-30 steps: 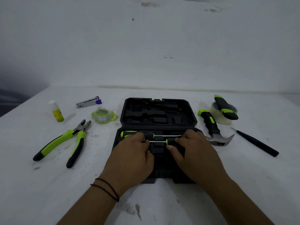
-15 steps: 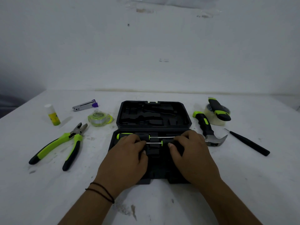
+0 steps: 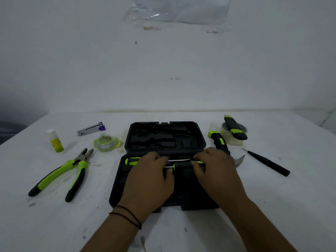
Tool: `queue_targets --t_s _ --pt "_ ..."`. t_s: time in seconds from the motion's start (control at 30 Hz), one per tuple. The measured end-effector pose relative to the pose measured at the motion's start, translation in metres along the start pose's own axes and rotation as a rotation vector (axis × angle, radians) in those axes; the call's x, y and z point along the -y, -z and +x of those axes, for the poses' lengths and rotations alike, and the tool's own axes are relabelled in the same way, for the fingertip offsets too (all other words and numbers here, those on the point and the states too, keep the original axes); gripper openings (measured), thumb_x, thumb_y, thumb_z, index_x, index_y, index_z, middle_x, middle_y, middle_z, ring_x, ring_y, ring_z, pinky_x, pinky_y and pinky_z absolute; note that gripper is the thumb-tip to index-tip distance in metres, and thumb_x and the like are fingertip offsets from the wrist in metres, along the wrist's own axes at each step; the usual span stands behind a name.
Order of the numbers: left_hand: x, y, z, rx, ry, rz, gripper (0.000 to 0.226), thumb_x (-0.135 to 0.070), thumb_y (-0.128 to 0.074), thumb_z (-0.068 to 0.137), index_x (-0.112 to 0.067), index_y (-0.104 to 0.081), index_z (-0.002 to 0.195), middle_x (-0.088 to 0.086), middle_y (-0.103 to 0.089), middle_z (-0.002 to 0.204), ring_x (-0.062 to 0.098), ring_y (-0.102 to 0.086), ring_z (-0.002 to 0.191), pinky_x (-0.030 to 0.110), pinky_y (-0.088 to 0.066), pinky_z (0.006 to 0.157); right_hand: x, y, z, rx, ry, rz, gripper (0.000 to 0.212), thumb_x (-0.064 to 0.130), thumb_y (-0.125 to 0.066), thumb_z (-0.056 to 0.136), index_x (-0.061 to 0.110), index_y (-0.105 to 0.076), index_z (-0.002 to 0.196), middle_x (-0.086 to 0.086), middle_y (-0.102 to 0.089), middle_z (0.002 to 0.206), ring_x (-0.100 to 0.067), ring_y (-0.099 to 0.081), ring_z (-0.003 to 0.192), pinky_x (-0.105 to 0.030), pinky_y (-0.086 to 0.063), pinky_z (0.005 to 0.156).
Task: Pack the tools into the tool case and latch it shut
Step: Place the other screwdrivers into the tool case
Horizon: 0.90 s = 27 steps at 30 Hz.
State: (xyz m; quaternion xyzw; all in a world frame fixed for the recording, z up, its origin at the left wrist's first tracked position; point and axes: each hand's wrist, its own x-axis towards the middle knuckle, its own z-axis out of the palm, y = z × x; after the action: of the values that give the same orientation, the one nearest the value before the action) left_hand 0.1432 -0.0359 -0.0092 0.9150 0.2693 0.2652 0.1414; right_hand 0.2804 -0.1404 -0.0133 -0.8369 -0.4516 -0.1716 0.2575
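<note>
Head view: the open tool case sits mid-table, lid tipped back toward the wall, base toward the person. The white table has bare room in front of the case and out along its near left and right edges.

The left hand lies curled over the left part of the base, fingertips pressing on a screwdriver shaft; whether it truly grips, I cannot tell. The right hand curls over the right end, fingers on the nearer screwdriver. The farther screwdriver lies along the hinge side.

Count: two screwdrivers in the case, both lying crosswise. One pair of pliers lies left, jaws apart. One tape measure, one stapler and one glue bottle are beyond them. On the right are one hammer beside the case, one utility knife resting on one tape roll, and one slim black tool well apart.

Against half a second ago, both hands stay on the screwdrivers and every loose tool keeps its place.
</note>
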Motion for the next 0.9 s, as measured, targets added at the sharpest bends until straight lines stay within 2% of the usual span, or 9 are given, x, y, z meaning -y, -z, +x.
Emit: queue_targets --t_s 0.13,0.27,0.5,0.67,0.8,0.83,0.9 --pt "-0.025 -0.014 0.01 -0.019 -0.103 -0.069 0.044 -0.041 -0.038 0.078 -0.015 -0.068 0.097 0.0 -0.061 0.094 0.017 -0.057 0.09 0.034 -0.051 0.081 -0.028 0.019 0.009 -0.052 -0.068 -0.116 0.016 0.025 -0.055 0.084 0.017 -0.069 0.081 -0.005 -0.064 0.078 -0.028 -0.059 0.077 -0.036 -0.041 0.067" --pt "-0.029 -0.031 0.011 0.033 -0.157 -0.074 0.04 -0.039 -0.041 0.081 -0.016 -0.065 0.102 0.001 -0.059 0.099 0.017 -0.055 0.094 0.035 -0.049 0.086 -0.07 0.028 0.002 -0.117 -0.207 -0.179 0.01 0.015 -0.061 0.082 0.01 -0.069 0.083 -0.012 -0.066 0.079 -0.035 -0.059 0.077 -0.04 -0.042 0.068" --pt "-0.025 -0.034 0.007 0.034 -0.199 -0.056 0.039 -0.041 -0.039 0.083 -0.017 -0.065 0.101 -0.001 -0.058 0.1 0.015 -0.053 0.095 0.028 -0.044 0.09 -0.102 0.022 -0.01 -0.194 -0.369 -0.075 0.018 0.011 -0.063 0.082 0.007 -0.07 0.098 -0.016 -0.066 0.098 -0.037 -0.056 0.096 -0.044 -0.041 0.08" --pt "-0.023 -0.036 0.007 0.047 -0.183 -0.081 0.042 -0.043 -0.039 0.082 -0.018 -0.064 0.104 -0.002 -0.057 0.101 0.014 -0.053 0.096 0.026 -0.044 0.087 -0.114 0.023 -0.012 -0.086 -0.475 -0.124 0.031 0.017 -0.059 0.085 0.014 -0.064 0.115 -0.014 -0.059 0.12 -0.033 -0.044 0.117 -0.044 -0.028 0.095" --pt "-0.023 -0.036 0.007 0.058 -0.175 -0.103 0.04 -0.043 -0.042 0.082 -0.019 -0.064 0.107 -0.004 -0.058 0.102 0.013 -0.052 0.096 0.025 -0.044 0.087 -0.121 0.026 -0.011 0.007 -0.565 -0.166 0.04 0.018 -0.051 0.089 0.018 -0.052 0.129 -0.011 -0.044 0.141 -0.028 -0.027 0.135 -0.05 -0.012 0.108" --pt "-0.023 -0.036 0.007 0.061 -0.171 -0.107 0.039 -0.042 -0.044 0.083 -0.019 -0.064 0.108 -0.004 -0.058 0.102 0.012 -0.052 0.097 0.024 -0.043 0.087 -0.123 0.025 -0.011 0.055 -0.583 -0.191 0.042 0.019 -0.049 0.089 0.018 -0.048 0.132 -0.01 -0.042 0.142 -0.028 -0.026 0.136 -0.051 -0.01 0.109" --pt "-0.023 -0.037 0.007 0.057 -0.165 -0.114 0.038 -0.04 -0.047 0.083 -0.018 -0.064 0.109 -0.003 -0.058 0.104 0.013 -0.052 0.098 0.023 -0.041 0.088 -0.127 0.025 -0.01 0.113 -0.625 -0.219 0.042 0.018 -0.046 0.088 0.016 -0.049 0.13 -0.011 -0.049 0.134 -0.03 -0.034 0.129 -0.052 -0.016 0.106"
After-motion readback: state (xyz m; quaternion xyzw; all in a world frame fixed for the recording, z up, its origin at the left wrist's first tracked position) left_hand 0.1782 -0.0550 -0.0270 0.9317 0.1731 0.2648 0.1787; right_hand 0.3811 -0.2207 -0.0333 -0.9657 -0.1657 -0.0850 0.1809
